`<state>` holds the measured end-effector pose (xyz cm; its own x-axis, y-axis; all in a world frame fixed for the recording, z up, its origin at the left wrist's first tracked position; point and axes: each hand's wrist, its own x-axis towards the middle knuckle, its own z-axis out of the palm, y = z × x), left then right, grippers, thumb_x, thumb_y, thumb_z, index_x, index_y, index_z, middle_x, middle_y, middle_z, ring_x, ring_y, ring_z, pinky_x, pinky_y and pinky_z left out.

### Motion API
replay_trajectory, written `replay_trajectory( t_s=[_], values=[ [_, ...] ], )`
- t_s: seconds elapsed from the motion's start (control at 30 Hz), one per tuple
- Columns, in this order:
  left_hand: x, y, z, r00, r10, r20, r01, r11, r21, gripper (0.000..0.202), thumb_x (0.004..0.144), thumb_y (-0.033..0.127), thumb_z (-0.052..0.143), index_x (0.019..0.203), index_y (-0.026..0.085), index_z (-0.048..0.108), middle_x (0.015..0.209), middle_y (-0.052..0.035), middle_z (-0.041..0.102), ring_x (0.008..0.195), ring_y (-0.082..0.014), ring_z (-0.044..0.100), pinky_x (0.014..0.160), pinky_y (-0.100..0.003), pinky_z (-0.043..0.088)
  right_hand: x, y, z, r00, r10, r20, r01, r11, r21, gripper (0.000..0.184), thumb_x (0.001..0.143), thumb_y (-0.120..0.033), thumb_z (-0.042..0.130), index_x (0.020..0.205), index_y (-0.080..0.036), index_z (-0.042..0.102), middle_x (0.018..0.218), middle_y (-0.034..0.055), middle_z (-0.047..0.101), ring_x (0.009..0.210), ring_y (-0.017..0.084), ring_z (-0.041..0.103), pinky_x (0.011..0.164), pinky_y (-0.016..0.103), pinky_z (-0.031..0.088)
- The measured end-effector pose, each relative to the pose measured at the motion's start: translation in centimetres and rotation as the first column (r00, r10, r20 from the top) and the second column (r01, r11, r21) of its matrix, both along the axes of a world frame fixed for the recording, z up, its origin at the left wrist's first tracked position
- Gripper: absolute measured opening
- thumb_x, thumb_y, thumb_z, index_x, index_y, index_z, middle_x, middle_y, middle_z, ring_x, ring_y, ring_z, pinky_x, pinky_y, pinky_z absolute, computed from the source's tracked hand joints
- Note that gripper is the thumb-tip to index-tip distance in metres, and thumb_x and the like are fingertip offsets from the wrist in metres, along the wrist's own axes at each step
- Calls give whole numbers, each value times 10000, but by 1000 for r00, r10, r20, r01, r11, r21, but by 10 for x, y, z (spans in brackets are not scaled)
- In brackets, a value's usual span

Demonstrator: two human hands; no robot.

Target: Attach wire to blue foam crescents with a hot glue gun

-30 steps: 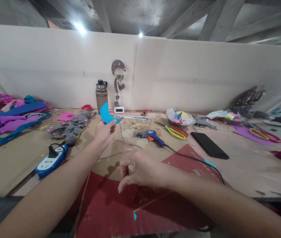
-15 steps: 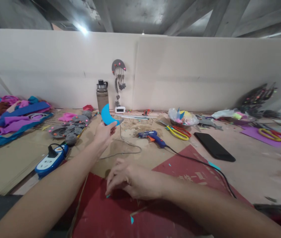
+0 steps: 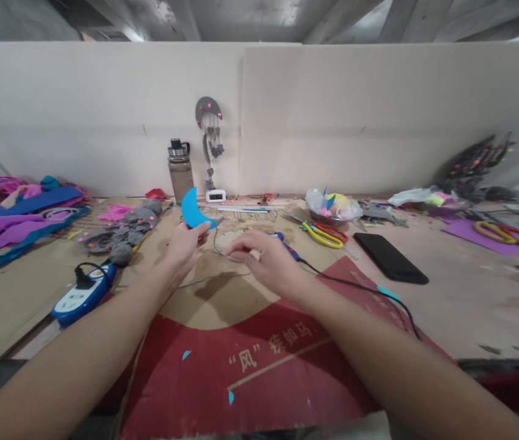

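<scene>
My left hand point(image 3: 183, 247) pinches a bright blue felt crescent point(image 3: 193, 209) by its lower right tip, holding it up above the cardboard. A thin grey cord point(image 3: 216, 241) hangs from beside that tip and runs to my right hand point(image 3: 259, 255). The right fingertips are closed on this cord, just right of the left hand. More of the cord lies on the cardboard below. A blue hot glue gun point(image 3: 290, 249) lies partly hidden behind my right hand, its black cable running off to the right.
Yellow-handled scissors point(image 3: 323, 236) and a black phone point(image 3: 390, 258) lie to the right. At left are a power strip point(image 3: 84, 294), grey felt pieces point(image 3: 135, 229) and coloured fabric point(image 3: 34, 214). A bottle point(image 3: 180, 171) stands behind. Red-and-brown cardboard point(image 3: 204, 379) covers the front, with blue scraps.
My right hand has moved up and away from the red cardboard to the grey cord and taken hold of it. A blue scrap stays where it was. My left hand still holds the crescent.
</scene>
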<state>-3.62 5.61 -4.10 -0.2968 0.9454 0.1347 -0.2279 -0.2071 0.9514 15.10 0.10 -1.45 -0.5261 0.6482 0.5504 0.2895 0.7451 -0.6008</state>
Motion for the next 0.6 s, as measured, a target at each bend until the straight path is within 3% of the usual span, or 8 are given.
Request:
replay_trajectory(
  t_s=[0.17,0.23,0.3,0.33,0.43,0.53,0.6],
  values=[
    [-1,2,0,1000,12,1,-12,999,-30,306,550,255,790,697,160,538,612,19,570,513,-69,486,527,-220,374,28,30,9,951,-310,3,309,946,-98,324,861,-430,478,783,-159,637,680,8,610,617,116,508,590,239,357],
    [0,2,1,1000,14,-4,-14,999,-34,294,557,253,785,690,162,540,614,16,570,523,-74,496,532,-223,383,42,40,9,886,-456,86,458,889,-10,384,884,-443,410,765,-156,635,690,30,617,633,130,515,601,254,352],
    [1,0,3,1000,15,-8,-15,999,-36,269,568,231,774,688,163,544,616,16,567,531,-76,501,538,-224,392,54,51,5,774,-574,267,581,812,58,341,867,-404,437,766,-156,648,726,63,642,660,154,540,619,271,361],
    [1,-1,4,1000,14,-9,-14,999,-39,256,574,217,767,697,162,549,623,15,569,536,-76,504,541,-224,396,58,55,2,699,-595,396,630,775,50,325,847,-390,463,742,-147,653,722,87,648,654,165,551,615,278,368],
    [3,-3,8,1000,24,-6,-25,998,-51,241,582,192,755,721,157,561,652,11,582,546,-73,510,544,-219,401,62,62,-11,580,-481,657,642,766,-5,274,779,-379,552,748,-133,670,747,125,668,650,188,584,584,277,384],
    [4,-5,10,999,32,0,-32,998,-51,236,584,185,752,708,154,553,647,10,580,539,-72,506,544,-221,400,56,61,-22,547,-477,688,653,757,5,192,709,-249,599,825,-113,668,823,152,681,650,190,603,538,261,383],
    [4,-6,10,999,33,6,-33,998,-46,236,582,179,753,698,156,547,638,13,575,531,-73,501,546,-225,397,51,60,-26,577,-482,660,679,731,-60,211,706,-257,588,845,-113,655,801,146,679,613,186,600,505,259,381]
  ],
)
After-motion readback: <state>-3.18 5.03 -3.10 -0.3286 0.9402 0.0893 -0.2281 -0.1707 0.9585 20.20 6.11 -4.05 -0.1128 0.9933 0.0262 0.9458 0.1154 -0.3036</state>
